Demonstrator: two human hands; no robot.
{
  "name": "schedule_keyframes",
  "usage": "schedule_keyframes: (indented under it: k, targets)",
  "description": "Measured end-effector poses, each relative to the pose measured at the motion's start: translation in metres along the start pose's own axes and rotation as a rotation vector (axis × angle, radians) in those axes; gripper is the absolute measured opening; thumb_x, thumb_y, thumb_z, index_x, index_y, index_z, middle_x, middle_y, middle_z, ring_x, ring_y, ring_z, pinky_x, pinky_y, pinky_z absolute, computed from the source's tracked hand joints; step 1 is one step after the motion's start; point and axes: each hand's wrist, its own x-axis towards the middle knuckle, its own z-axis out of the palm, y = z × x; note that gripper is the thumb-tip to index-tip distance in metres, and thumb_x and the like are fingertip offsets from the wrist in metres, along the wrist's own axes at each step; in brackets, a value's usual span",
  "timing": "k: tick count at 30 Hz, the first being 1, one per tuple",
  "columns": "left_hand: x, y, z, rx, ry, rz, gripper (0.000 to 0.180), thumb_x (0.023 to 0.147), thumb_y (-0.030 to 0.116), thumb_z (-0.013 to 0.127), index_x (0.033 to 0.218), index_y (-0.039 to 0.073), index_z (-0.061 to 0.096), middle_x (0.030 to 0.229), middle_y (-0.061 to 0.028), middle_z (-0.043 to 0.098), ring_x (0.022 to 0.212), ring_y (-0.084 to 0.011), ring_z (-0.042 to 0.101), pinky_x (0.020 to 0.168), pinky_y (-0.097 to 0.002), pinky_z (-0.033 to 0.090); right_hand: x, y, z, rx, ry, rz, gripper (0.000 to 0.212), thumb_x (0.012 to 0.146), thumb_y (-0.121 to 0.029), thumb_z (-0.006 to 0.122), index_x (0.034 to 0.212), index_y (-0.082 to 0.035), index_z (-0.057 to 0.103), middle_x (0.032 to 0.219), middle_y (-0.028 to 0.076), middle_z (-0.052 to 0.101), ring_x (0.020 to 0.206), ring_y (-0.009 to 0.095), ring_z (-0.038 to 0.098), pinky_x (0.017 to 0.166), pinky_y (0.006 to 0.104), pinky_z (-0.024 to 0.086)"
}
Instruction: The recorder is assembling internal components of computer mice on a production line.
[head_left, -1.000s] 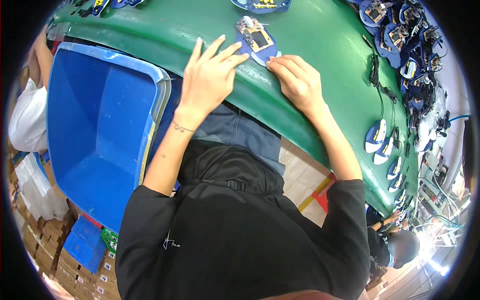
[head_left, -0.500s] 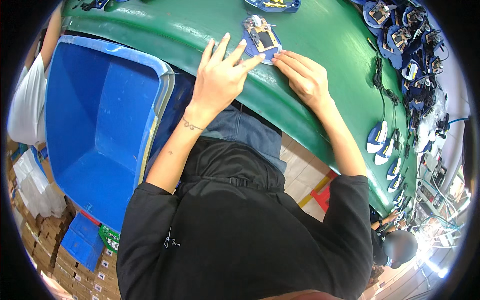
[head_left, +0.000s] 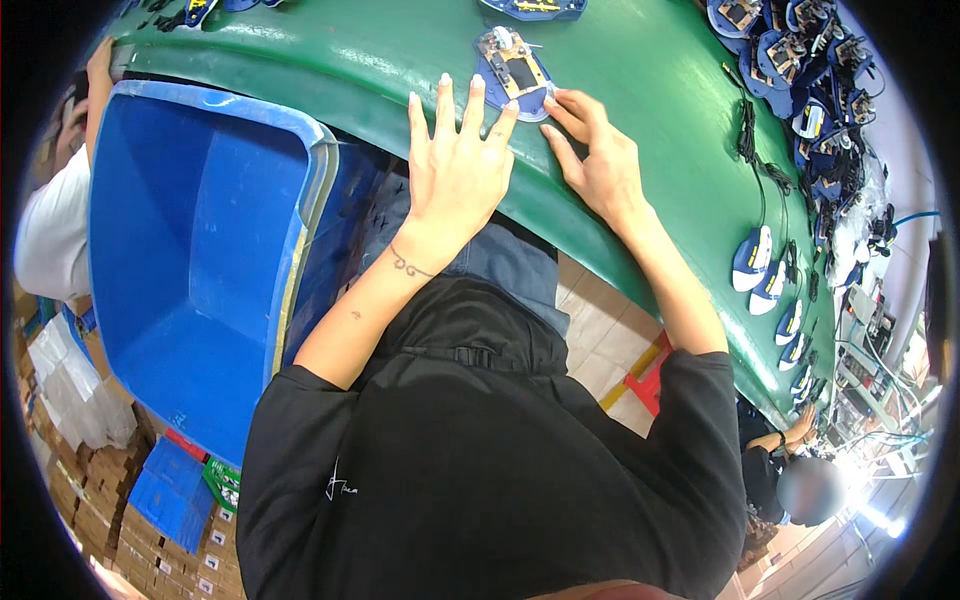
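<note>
An opened computer mouse (head_left: 514, 72) lies on the green table in front of me: a dark blue base carrying a tan circuit board and a pale scroll wheel. My left hand (head_left: 458, 168) is spread with the palm down, its fingertips along the near left edge of the base. On the near right side, my right hand (head_left: 600, 165) touches the rim of the base with its index finger, and the thumb stands apart below. Neither hand grips anything.
A green table (head_left: 640, 100) runs across. Opened mouse bases with boards and cables (head_left: 785, 60) pile up at the right, above a row of blue-and-white mice (head_left: 752, 258). A big blue bin (head_left: 205, 200) stands at my left. Other people are at both sides.
My left hand has turned more upright and moved slightly right. The right thumb has opened away from the fingers. The opened mouse appears slightly farther left in view.
</note>
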Motion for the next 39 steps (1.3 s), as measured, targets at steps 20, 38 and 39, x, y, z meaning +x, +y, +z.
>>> schedule_keyframes:
  k: [20, 38, 39]
  targets:
    - [0.000, -0.008, 0.012, -0.107, 0.045, 0.044, 0.046, 0.083, 0.013, 0.063, 0.129, 0.018, 0.062, 0.136, -0.0164, 0.056, 0.127, -0.0366, 0.049, 0.109, -0.0485, 0.037, 0.035, 0.009, -0.012, -0.124, 0.024, -0.012, 0.024, 0.087, -0.019, 0.070, 0.110, -0.013, 0.070, 0.090, 0.007, 0.072, 0.086, 0.024, 0.068, 0.080, 0.0357, 0.053]
    - [0.028, -0.010, 0.023, -0.260, 0.117, -0.054, 0.036, 0.086, 0.031, 0.068, 0.121, 0.023, 0.068, 0.122, -0.0076, 0.056, 0.114, -0.0255, 0.050, 0.088, -0.0429, 0.039, 0.077, 0.021, -0.006, 0.074, -0.183, 0.183, 0.015, 0.082, -0.014, 0.075, 0.091, -0.001, 0.073, 0.078, 0.008, 0.072, 0.067, 0.015, 0.066, 0.066, 0.0279, 0.052]
    - [0.028, -0.009, 0.024, -0.262, 0.097, -0.067, 0.034, 0.087, 0.032, 0.067, 0.121, 0.025, 0.068, 0.125, -0.0093, 0.057, 0.117, -0.0262, 0.050, 0.091, -0.0436, 0.038, 0.076, 0.021, -0.006, 0.074, -0.187, 0.189, 0.015, 0.082, -0.014, 0.075, 0.091, -0.001, 0.073, 0.078, 0.008, 0.072, 0.067, 0.015, 0.066, 0.066, 0.0279, 0.052]
